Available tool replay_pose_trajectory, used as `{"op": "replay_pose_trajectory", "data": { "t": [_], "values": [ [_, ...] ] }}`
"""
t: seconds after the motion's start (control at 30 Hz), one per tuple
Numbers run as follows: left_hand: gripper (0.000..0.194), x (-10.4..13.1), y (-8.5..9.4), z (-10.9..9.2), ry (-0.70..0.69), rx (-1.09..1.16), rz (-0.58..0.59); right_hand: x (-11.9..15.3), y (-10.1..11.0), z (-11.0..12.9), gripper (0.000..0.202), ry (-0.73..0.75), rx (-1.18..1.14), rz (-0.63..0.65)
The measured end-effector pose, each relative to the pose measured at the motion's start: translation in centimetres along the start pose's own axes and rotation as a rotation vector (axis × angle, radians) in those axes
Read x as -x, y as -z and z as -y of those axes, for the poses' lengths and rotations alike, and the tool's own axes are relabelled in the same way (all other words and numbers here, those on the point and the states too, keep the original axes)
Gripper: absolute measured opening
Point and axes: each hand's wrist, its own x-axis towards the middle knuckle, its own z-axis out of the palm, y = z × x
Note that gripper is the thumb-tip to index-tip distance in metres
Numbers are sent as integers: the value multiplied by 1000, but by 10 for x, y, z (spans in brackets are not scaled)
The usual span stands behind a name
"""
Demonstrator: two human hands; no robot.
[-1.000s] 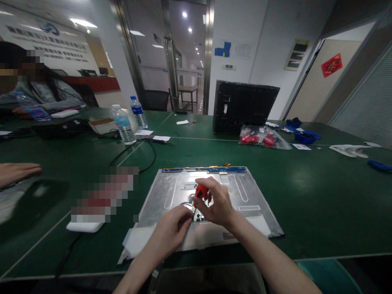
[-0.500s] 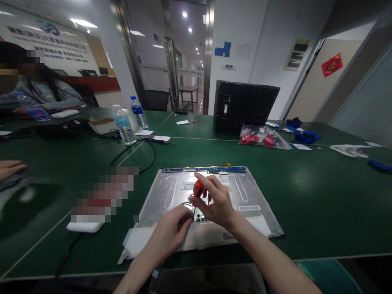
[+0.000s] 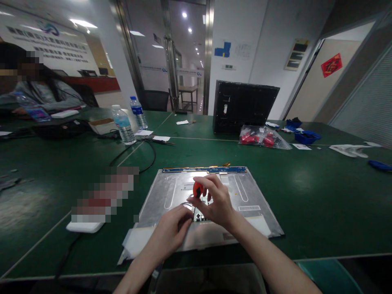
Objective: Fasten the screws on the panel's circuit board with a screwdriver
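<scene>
My right hand (image 3: 218, 202) grips the orange-and-black handle of a screwdriver (image 3: 197, 190) between thumb and fingers. The tool stands nearly upright, its thin shaft pointing down at a small circuit board (image 3: 200, 216). Beside the shaft, my left hand (image 3: 174, 226) is closed with its fingertips pressed together; whatever they pinch is hidden. Both hands are over the silver metal back of a flat display panel (image 3: 254, 196), which lies on the green table. A narrow blue circuit strip (image 3: 183, 170) runs along the panel's far edge.
A black monitor (image 3: 245, 106) stands beyond the panel, with a clear bag of red parts (image 3: 260, 137) before it. Two water bottles (image 3: 124, 126) and a black cable (image 3: 153, 157) are at the left. A white device (image 3: 84, 226) lies nearer. Another person (image 3: 52, 92) sits far left.
My right fingers have shifted slightly around the screwdriver handle, the index finger lower now. The other person's hand at the left edge has gone out of view. My left hand stays put.
</scene>
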Motion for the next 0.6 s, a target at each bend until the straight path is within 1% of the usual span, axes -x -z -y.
{"op": "replay_pose_trajectory", "data": {
  "t": [0.13, 0.2, 0.27, 0.43, 0.5, 0.6],
  "values": [
    [14, 0, 1, -2, -11, -11, 5, 1, 0, 1, 49, 0, 7, 49],
    [14, 0, 0, -1, -13, -13, -5, 3, 0, 0, 54, -3, 15, 52],
    [14, 0, -1, 1, -12, -11, -4, 4, 0, 0, 53, 3, 14, 42],
    [15, 0, -1, 2, -2, 13, 6, 2, 0, 0, 44, 38, 8, 25],
    [15, 0, 0, 0, 5, 11, 6, 1, 0, 0, 42, 27, 14, 22],
    [15, -1, 2, -2, 4, 2, 8, 2, 0, -1, 46, -8, 33, 49]
  ]
}}
